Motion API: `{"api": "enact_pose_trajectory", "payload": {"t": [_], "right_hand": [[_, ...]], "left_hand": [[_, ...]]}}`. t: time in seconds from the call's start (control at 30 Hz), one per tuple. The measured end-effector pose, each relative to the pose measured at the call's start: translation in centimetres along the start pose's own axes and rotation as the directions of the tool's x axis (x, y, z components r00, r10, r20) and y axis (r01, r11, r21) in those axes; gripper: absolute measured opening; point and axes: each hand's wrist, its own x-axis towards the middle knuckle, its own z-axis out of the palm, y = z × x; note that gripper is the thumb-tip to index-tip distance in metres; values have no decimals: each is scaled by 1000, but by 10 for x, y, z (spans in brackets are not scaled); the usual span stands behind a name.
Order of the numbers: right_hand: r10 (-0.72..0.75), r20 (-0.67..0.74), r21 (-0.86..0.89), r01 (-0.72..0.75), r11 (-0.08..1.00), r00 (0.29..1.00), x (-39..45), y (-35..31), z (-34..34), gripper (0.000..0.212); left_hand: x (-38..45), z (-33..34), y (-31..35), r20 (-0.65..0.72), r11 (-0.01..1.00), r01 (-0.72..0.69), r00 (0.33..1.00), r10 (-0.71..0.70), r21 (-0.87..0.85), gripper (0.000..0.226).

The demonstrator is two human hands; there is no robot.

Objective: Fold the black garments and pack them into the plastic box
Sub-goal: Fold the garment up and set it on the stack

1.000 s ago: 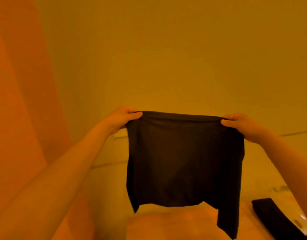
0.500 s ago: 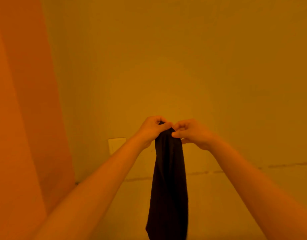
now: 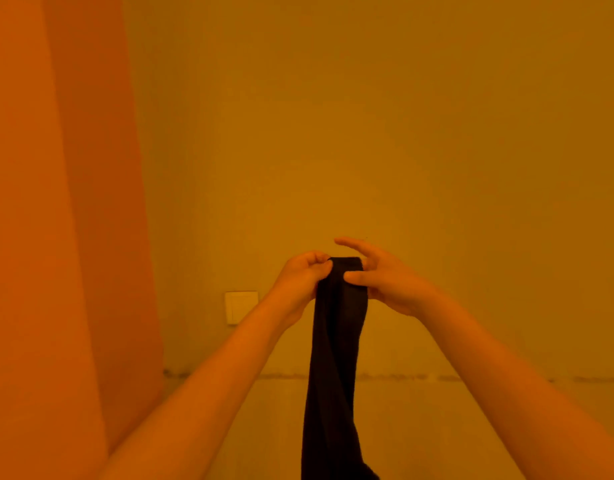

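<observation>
Left hand (image 3: 303, 277) fingers curled tight, pinching top edge of black garment (image 3: 335, 358); right hand (image 3: 385, 282) thumb pressed on the cloth's front, index and other fingers spread loose behind the top edge; garment doubled into a narrow strip, hanging straight down between both forearms, off the bottom edge; behind: plain wall, wall switch plate (image 3: 241, 307) left of the hands.

Everything's drenched in a heavy orange-amber cast, pretty dim overall. Brightest patch sits mid-wall (image 3: 333, 188), fading toward the corners. Whole frame looks soft and grainy, no glare, hardly any shadows.
</observation>
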Motion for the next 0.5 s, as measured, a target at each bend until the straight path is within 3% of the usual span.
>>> {"api": "enact_pose_trajectory", "payload": {"t": [0.13,0.23,0.37,0.5], "right_hand": [[-92,-154,-210,58,976,984,-5,-10,-5,23],[-158,-263,-253,90,963,952,-13,-13,-21,22],[-182,-213,-352,99,931,960,-27,-20,-37,22],[-154,-160,-439,69,896,975,-34,-29,-46,28]], "left_hand": [[2,20,2,-95,970,-104,987,127,221,24],[0,30,1,-83,950,-194,972,220,245,25],[-6,45,-7,-4,961,-226,973,230,157,23],[-5,58,-9,-10,948,-261,964,267,183,22]]}}
